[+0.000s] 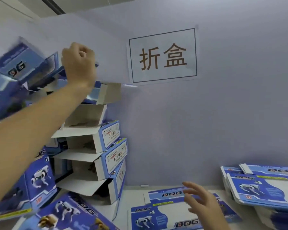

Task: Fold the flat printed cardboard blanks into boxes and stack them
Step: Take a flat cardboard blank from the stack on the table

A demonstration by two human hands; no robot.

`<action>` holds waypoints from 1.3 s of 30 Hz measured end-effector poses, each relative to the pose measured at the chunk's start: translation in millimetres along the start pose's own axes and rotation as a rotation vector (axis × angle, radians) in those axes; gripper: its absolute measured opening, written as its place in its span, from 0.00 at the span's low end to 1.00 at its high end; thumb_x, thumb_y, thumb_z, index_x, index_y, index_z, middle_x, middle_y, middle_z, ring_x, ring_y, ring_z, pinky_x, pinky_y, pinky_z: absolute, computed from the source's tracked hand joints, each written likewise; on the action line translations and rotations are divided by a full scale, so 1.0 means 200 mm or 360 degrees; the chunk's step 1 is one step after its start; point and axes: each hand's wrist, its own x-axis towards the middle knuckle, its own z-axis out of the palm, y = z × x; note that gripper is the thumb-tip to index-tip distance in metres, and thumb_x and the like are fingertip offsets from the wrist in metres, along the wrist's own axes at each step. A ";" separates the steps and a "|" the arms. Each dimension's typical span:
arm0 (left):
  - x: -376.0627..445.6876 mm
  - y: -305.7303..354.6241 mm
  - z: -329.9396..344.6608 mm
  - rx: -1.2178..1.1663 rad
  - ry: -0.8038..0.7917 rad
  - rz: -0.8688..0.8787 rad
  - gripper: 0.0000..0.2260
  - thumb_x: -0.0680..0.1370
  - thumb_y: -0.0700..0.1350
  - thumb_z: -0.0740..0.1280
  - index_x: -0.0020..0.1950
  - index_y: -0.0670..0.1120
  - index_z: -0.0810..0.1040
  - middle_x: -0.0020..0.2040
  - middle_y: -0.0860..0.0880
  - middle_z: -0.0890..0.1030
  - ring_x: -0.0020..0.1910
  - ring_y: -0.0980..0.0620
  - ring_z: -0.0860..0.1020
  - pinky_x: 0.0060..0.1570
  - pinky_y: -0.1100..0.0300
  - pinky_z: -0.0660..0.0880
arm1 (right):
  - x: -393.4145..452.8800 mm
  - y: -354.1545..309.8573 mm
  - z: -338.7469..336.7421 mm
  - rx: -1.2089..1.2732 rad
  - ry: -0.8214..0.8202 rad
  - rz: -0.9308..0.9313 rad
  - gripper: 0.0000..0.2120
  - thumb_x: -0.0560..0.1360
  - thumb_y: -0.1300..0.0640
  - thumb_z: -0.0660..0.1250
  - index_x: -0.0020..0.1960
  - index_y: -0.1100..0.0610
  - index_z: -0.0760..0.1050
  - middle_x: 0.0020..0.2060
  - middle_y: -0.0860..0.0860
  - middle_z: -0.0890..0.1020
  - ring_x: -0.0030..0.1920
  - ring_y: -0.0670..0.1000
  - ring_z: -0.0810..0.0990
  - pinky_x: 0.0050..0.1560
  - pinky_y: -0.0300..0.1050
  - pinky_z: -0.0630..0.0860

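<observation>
At far left, atop the stack (96,146), the left hand (79,63) grips a folded box (23,62), fingers curled round its edge. Near right, the right hand (201,199) hovers, fingers spread, over a flat blank (158,214) on the table (135,196).

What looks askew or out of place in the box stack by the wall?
The stack of folded boxes is uneven: boxes sit offset from one another with white flaps hanging open, and the bottom box tilts. The left hand holds the top box at a slant. The wall sign hangs slightly crooked.
</observation>
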 end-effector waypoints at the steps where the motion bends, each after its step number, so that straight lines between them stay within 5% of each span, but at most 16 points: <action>1: -0.15 0.02 0.03 -0.0043 -0.0141 0.0079 0.11 0.79 0.42 0.61 0.54 0.38 0.79 0.49 0.43 0.80 0.45 0.51 0.74 0.46 0.57 0.71 | -0.01 0.02 0.00 -0.0248 0.0052 -0.0055 0.12 0.78 0.64 0.68 0.57 0.51 0.80 0.53 0.53 0.83 0.48 0.50 0.81 0.49 0.46 0.76; 3: -0.46 0.06 0.09 -0.0133 -0.0487 0.0089 0.06 0.79 0.40 0.63 0.49 0.43 0.79 0.43 0.50 0.79 0.40 0.55 0.74 0.43 0.59 0.72 | -0.03 0.06 -0.02 -0.0622 -0.0027 -0.0116 0.13 0.77 0.62 0.69 0.55 0.45 0.78 0.57 0.47 0.81 0.56 0.47 0.79 0.58 0.43 0.73; 6: -0.88 0.02 0.21 -0.0134 -0.0991 -0.0045 0.06 0.78 0.38 0.65 0.47 0.46 0.81 0.38 0.56 0.77 0.39 0.54 0.75 0.38 0.62 0.70 | -0.04 0.11 -0.01 -0.1107 -0.0183 -0.0104 0.18 0.78 0.52 0.68 0.64 0.37 0.71 0.72 0.42 0.69 0.74 0.47 0.64 0.74 0.50 0.62; 9: -1.30 -0.10 0.28 0.0057 -0.1523 -0.0273 0.10 0.79 0.41 0.64 0.57 0.47 0.80 0.55 0.48 0.81 0.49 0.50 0.77 0.48 0.62 0.73 | -0.05 0.14 0.01 -0.1383 -0.0302 0.0036 0.25 0.79 0.42 0.63 0.74 0.34 0.61 0.78 0.38 0.54 0.80 0.46 0.50 0.76 0.60 0.51; 14: -1.80 -0.42 0.22 0.0521 -0.2161 -0.0614 0.24 0.79 0.52 0.68 0.74 0.52 0.69 0.75 0.50 0.68 0.71 0.49 0.70 0.70 0.54 0.68 | -0.07 0.20 0.00 -0.1496 -0.0247 0.0155 0.22 0.77 0.39 0.63 0.70 0.36 0.68 0.71 0.38 0.71 0.74 0.44 0.64 0.74 0.49 0.59; 16: -1.87 -0.51 0.19 0.0769 -0.2414 -0.0572 0.31 0.78 0.60 0.67 0.78 0.54 0.62 0.80 0.51 0.58 0.79 0.47 0.57 0.76 0.46 0.58 | -0.06 0.20 0.00 -0.1571 -0.0286 0.0165 0.21 0.77 0.39 0.64 0.69 0.36 0.70 0.69 0.38 0.73 0.72 0.45 0.67 0.72 0.49 0.61; 18: -1.87 -0.56 0.18 0.0884 -0.2531 -0.0484 0.32 0.78 0.64 0.64 0.79 0.55 0.61 0.81 0.52 0.57 0.80 0.45 0.54 0.76 0.44 0.56 | -0.04 0.20 0.00 -0.1650 -0.0330 0.0163 0.21 0.78 0.41 0.65 0.70 0.36 0.70 0.69 0.39 0.73 0.72 0.46 0.67 0.71 0.50 0.62; 22: -1.87 -0.57 0.16 0.0822 -0.2248 -0.0420 0.22 0.77 0.61 0.68 0.70 0.56 0.75 0.71 0.53 0.74 0.68 0.50 0.71 0.67 0.53 0.68 | -0.04 0.22 -0.01 -0.1675 -0.0307 0.0143 0.19 0.80 0.44 0.64 0.70 0.38 0.70 0.68 0.39 0.75 0.71 0.46 0.67 0.69 0.51 0.62; 26: -1.87 -0.55 0.14 0.0798 -0.2210 -0.0265 0.14 0.79 0.59 0.66 0.59 0.54 0.82 0.58 0.51 0.82 0.57 0.49 0.77 0.56 0.54 0.74 | -0.05 0.22 -0.02 -0.1480 -0.0149 0.0073 0.19 0.80 0.48 0.64 0.71 0.41 0.70 0.69 0.41 0.74 0.71 0.47 0.68 0.72 0.51 0.65; 32: -1.84 -0.53 0.13 0.0995 -0.1747 0.0235 0.18 0.84 0.59 0.52 0.61 0.52 0.77 0.59 0.49 0.82 0.59 0.42 0.78 0.55 0.53 0.70 | -0.03 0.22 -0.03 -0.0774 0.0641 -0.0340 0.18 0.77 0.62 0.67 0.66 0.54 0.73 0.58 0.53 0.73 0.62 0.54 0.72 0.63 0.51 0.71; 35: -1.81 -0.52 0.12 0.1085 -0.1519 0.0364 0.16 0.86 0.55 0.51 0.64 0.52 0.76 0.56 0.47 0.84 0.54 0.42 0.81 0.52 0.52 0.74 | -0.02 0.23 -0.03 -0.0524 0.0783 -0.0235 0.17 0.77 0.63 0.66 0.65 0.56 0.71 0.54 0.54 0.74 0.54 0.55 0.75 0.54 0.49 0.71; 39: -1.76 -0.46 0.09 0.0939 -0.1221 0.0256 0.13 0.84 0.54 0.56 0.54 0.51 0.79 0.40 0.50 0.85 0.37 0.49 0.84 0.34 0.59 0.73 | -0.01 0.22 -0.03 -0.0273 0.0683 -0.0045 0.12 0.80 0.59 0.63 0.63 0.54 0.73 0.49 0.52 0.79 0.46 0.49 0.79 0.42 0.46 0.75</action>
